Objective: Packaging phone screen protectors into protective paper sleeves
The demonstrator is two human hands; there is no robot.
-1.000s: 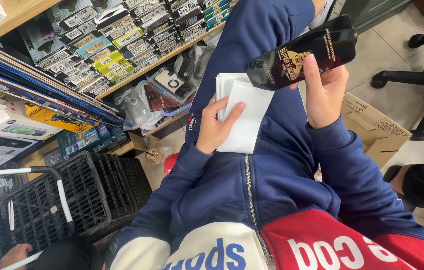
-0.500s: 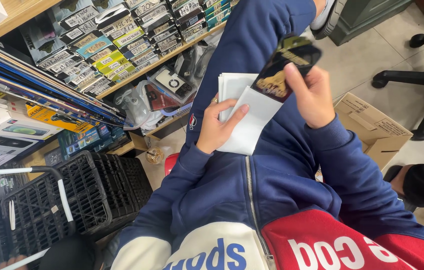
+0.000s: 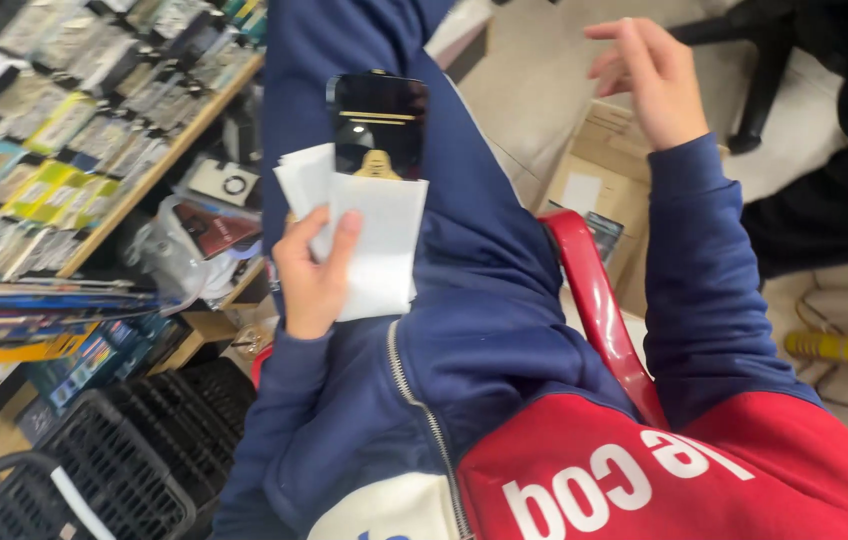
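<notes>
My left hand [image 3: 312, 272] grips a stack of white envelopes [image 3: 374, 250] over my lap. A glossy black phone case [image 3: 378, 125] with a gold pattern sticks halfway out of the top envelope. My right hand [image 3: 650, 78] is lifted off to the right, fingers spread and holding nothing, above a cardboard box [image 3: 599, 185]. I wear a blue, red and white zip jacket.
Shelves of packaged phone cases [image 3: 64, 130] run along the left. Black plastic baskets [image 3: 124, 450] sit at lower left. A red chair arm [image 3: 599, 300] curves beside my right side. An office chair base [image 3: 754, 100] and another person's dark sleeve [image 3: 844, 190] are at the right.
My right hand slid the black case into the top envelope, let go, and swung away to the right. The view shifted and tilted.
</notes>
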